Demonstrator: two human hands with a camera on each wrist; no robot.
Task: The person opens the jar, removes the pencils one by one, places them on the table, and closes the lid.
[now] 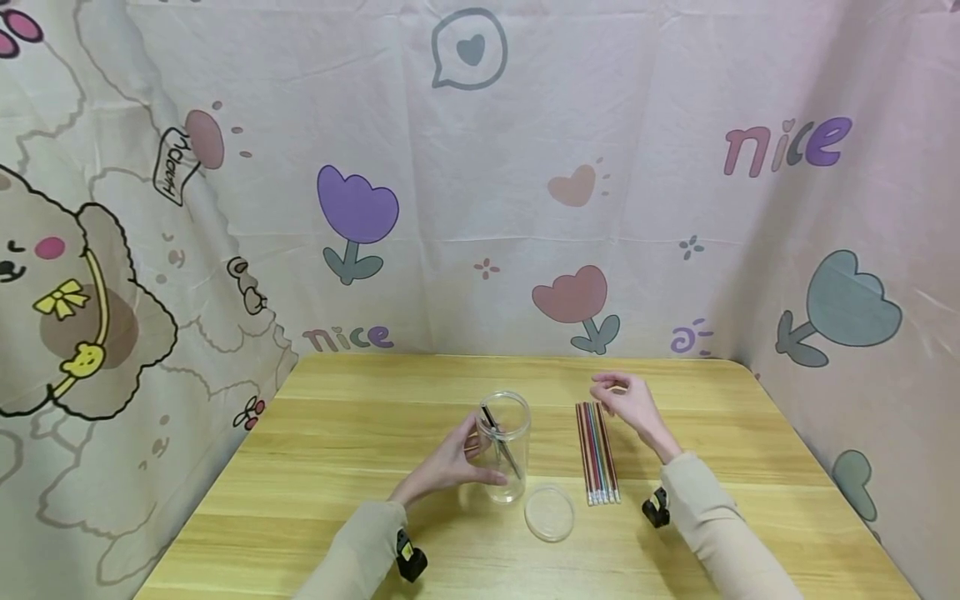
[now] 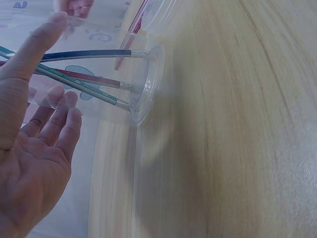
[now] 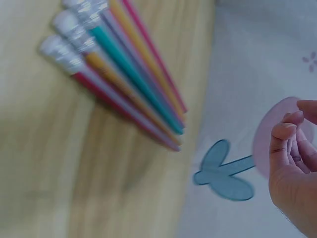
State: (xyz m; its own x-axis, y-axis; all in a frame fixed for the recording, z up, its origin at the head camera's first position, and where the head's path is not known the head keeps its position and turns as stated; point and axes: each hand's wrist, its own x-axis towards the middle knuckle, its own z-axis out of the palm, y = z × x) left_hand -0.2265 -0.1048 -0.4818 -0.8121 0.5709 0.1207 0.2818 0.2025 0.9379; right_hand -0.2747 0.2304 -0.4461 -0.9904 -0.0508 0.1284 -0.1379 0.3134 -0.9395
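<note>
My left hand [image 1: 450,462] grips a clear plastic jar [image 1: 519,454] from its left side, thumb low on the front and fingers behind. The jar stands nearly upright with its mouth uncovered. Inside it, the left wrist view shows three pencils leaning: a dark one [image 2: 94,54], a red one [image 2: 101,80] and a teal one [image 2: 81,88]. Over the far ends of a row of pencils [image 1: 597,458] hovers my right hand [image 1: 633,408], its fingers loosely curled with nothing between them. These pencils lie side by side, white eraser ends [image 3: 62,49] toward me.
A round clear lid [image 1: 550,514] lies flat on the wooden table [image 1: 337,467], in front and right of the jar. Behind the table's back edge hangs a printed cloth [image 1: 465,183], which continues along both sides. Small black cameras sit on both wrists.
</note>
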